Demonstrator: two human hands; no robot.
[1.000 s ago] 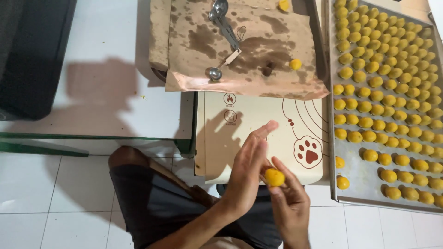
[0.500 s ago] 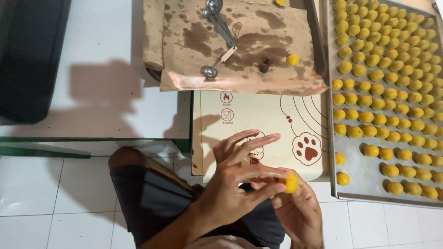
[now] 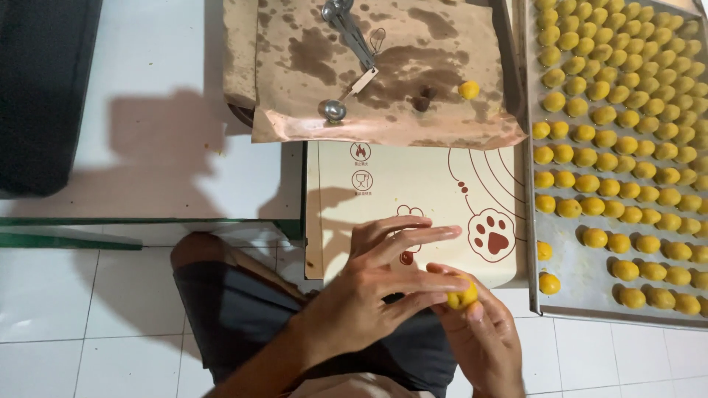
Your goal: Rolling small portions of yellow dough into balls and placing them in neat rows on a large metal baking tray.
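Both palms pressed together on the small yellow dough ball [image 3: 462, 296]: the left hand [image 3: 376, 291] lies flat across the top, fingers stretched out, while the right hand [image 3: 479, 335] cups it from below, above the person's lap and the white tiled floor [image 3: 66, 317]. Just past the fingers lies the cream silicone baking mat with a paw print [image 3: 413, 199]. At its right edge, the metal baking tray [image 3: 582, 280] carries rows of yellow balls. At the far edge, stained brown paper [image 3: 369, 66] holds metal measuring spoons [image 3: 346, 51].
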